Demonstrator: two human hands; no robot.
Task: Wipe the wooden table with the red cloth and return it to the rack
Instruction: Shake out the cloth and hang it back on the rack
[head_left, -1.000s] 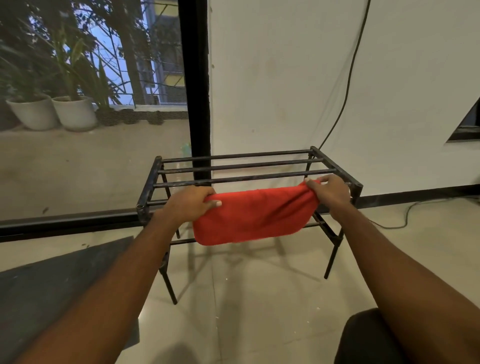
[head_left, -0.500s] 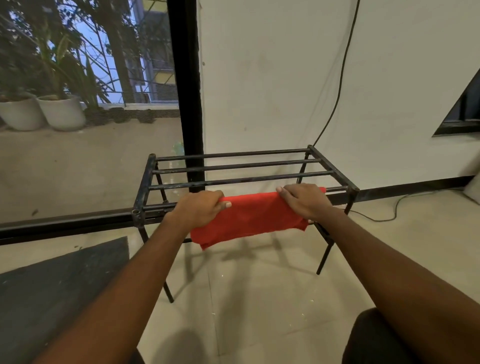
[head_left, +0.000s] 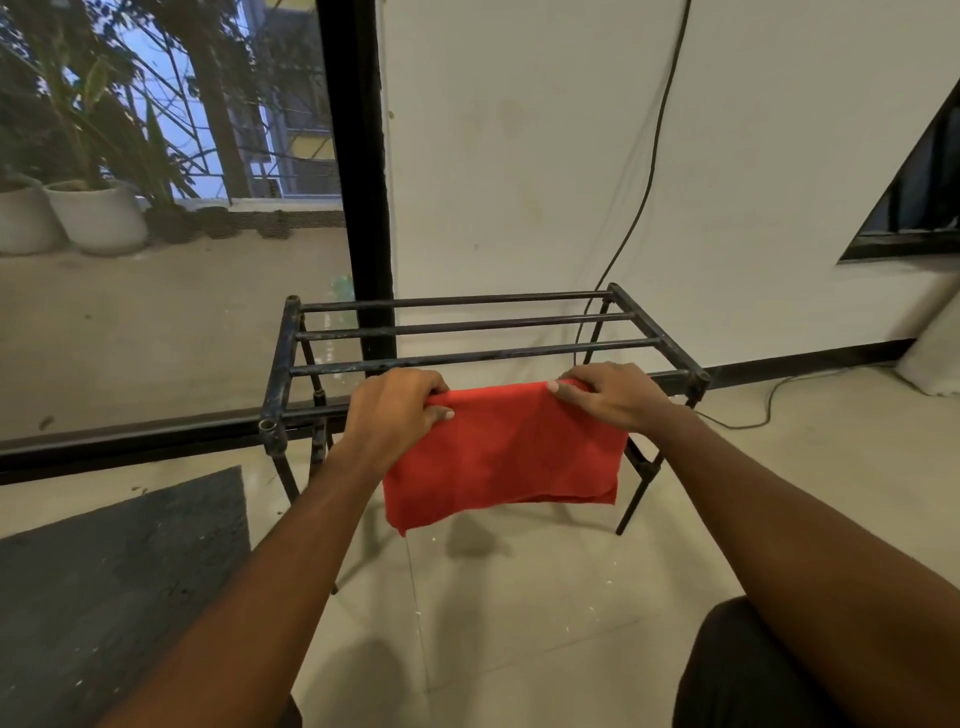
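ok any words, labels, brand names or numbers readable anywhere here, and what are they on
None: no text shows anywhere.
red cloth: plain, no tag or print visible.
black metal rack: bare bars, no label.
white plant pots: unmarked.
white wall: only a black cable, no signs.

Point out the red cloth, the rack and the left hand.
red cloth (head_left: 506, 457), head view, middle of its hanging front face.
rack (head_left: 467, 326), head view, a bare top bar.
left hand (head_left: 395, 410), head view, back of the hand.
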